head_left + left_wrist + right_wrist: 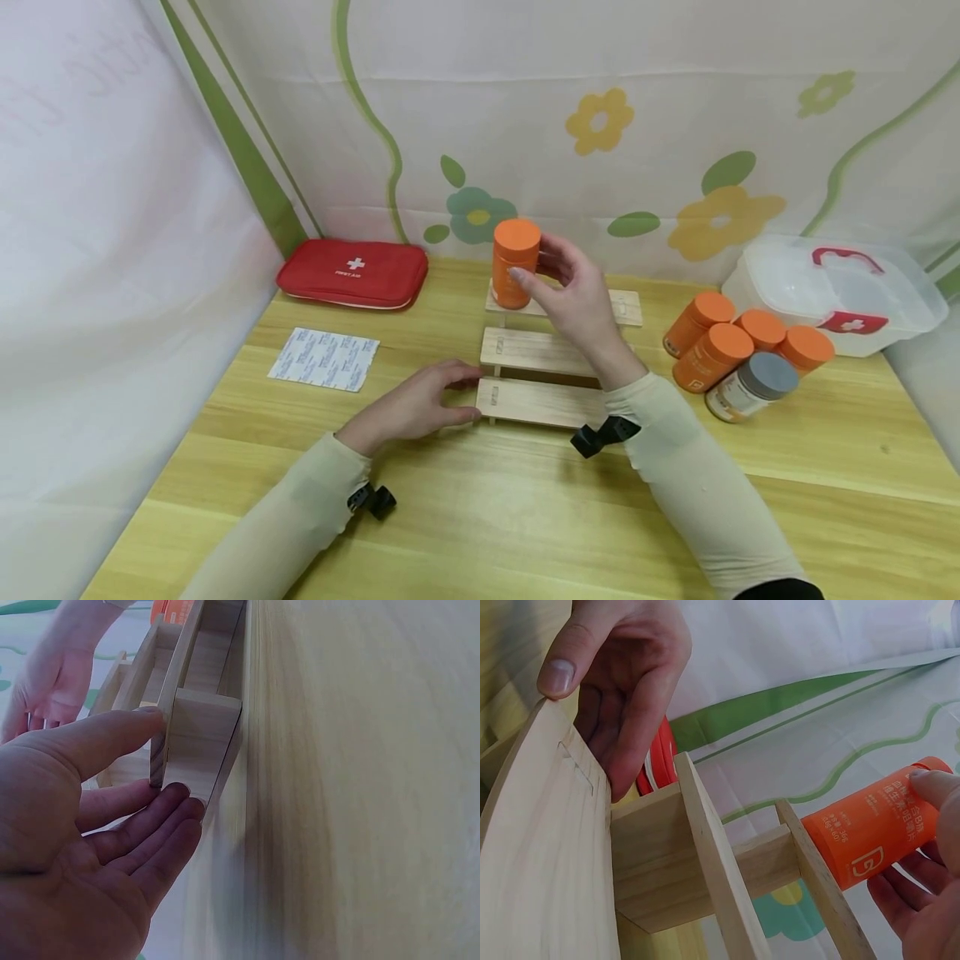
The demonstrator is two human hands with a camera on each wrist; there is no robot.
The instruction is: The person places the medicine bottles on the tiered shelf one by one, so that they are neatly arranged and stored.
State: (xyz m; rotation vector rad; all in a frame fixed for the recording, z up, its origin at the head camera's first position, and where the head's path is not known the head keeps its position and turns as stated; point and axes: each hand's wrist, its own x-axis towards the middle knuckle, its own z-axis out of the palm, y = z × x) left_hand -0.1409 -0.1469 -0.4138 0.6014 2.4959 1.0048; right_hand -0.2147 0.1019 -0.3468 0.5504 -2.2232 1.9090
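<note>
Up on the top step, the right hand curls its thumb and fingers round a smooth orange bottle, a round plastic cylinder with a matching orange cap; the bottle stands upright at the left end of the highest plank. From the right wrist view the bottle shows pale printed lettering along its side, with a fingertip laid on its cap end.

Lower down, the left hand lies flat with straight, relaxed fingers, holding nothing; its fingertips press the left end of the lowest plank of a small stepped rack. The rack is pale, unvarnished wood with a fine grain, three flat slats rising like stairs on square side posts. In the left wrist view the thumb sits on the plank's top edge and the fingers touch the post beneath.

Everything rests on a glossy light-wood table. To the right of the rack stands a cluster of four more orange bottles and one grey-capped jar, close together. Behind them sits a clear plastic box with a red handle. At the far left lies a soft red first-aid pouch, and nearer, a flat white printed sheet.
</note>
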